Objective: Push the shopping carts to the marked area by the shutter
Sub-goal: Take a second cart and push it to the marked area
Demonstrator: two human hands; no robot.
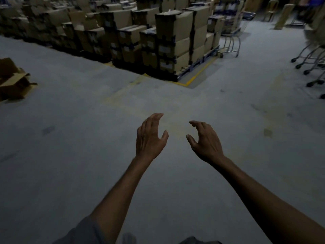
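Note:
My left hand (pixel 150 138) and my right hand (pixel 205 140) are stretched out in front of me over bare grey floor, fingers loosely curled, holding nothing. A row of nested shopping carts (pixel 311 62) shows at the right edge, only its metal legs and black wheels in view, well ahead and to the right of my hands. One more cart (pixel 232 35) with a blue frame stands farther off, beside the stacked boxes. No shutter is in view.
Pallets of stacked cardboard boxes (pixel 168 41) fill the far middle and left, bounded by a yellow floor line (pixel 195 76). Loose flattened cartons (pixel 14 80) lie at the left edge. Yellow posts (pixel 283 16) stand at the far right. Grey floor (pixel 88 138) spreads around me.

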